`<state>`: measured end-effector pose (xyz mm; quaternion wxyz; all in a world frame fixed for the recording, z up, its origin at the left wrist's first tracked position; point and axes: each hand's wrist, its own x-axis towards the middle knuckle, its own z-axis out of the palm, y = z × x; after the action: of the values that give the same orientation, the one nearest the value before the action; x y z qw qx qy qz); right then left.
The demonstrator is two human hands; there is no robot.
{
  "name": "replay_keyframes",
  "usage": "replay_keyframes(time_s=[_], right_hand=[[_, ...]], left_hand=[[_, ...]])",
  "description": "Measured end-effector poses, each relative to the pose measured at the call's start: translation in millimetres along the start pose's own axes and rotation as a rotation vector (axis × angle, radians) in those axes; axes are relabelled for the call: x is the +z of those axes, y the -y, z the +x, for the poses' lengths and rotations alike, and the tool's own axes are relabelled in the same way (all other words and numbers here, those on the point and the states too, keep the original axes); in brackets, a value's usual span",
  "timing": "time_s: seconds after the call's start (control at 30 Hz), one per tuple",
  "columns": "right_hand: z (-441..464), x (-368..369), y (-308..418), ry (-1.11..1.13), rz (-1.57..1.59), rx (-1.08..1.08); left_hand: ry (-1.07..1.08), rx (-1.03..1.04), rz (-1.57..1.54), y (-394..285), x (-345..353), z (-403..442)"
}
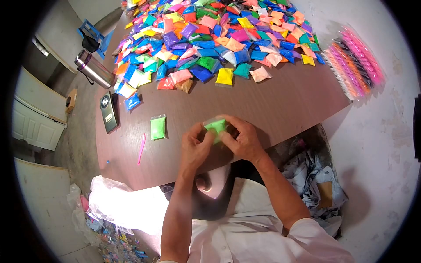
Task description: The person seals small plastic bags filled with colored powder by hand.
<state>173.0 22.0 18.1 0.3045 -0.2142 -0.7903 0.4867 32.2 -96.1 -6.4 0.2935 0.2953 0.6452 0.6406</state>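
Note:
Between my two hands is a small clear packet of light green clay-like material [215, 126], held just above the table near its front edge. My left hand [198, 142] grips its left side, thumb pressed on the front. On the other side my right hand [242, 139] pinches the packet with thumb and fingers. A second light green packet [158, 127] lies flat on the table to the left of my hands. Farther left is a thin pink plastic stick [141, 149].
A big heap of colourful packets [206, 48] covers the table's far part. A black phone [108, 112] and a steel flask [93, 69] are at the left edge. Bagged twisted sticks [354, 63] lie at the right corner. Crumpled bags [313, 184] sit below the table, right.

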Motion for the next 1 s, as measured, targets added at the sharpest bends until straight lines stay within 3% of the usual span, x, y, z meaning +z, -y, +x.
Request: replay_keyframes(time_s=[0.07, 0.2, 0.5, 0.77, 1.0], right_hand=[[-2, 2, -8, -0.009, 0.083, 0.035], [-4, 2, -11, -0.013, 0.203, 0.089], [0, -1, 3, 0.002, 0.021, 0.004], [-3, 1, -10, -0.035, 0.213, 0.059], [1, 0, 5, 0.003, -0.037, -0.002]], left_hand=[[0.059, 0.089, 0.163, -1, -3, -1], [0.089, 0.049, 0.189, -22, 3, -5], [0.087, -0.013, 0.056, -6, -5, -1], [0.146, -0.014, 0.318, -27, -1, -3], [0.085, -0.025, 0.066, -4, -5, 0]])
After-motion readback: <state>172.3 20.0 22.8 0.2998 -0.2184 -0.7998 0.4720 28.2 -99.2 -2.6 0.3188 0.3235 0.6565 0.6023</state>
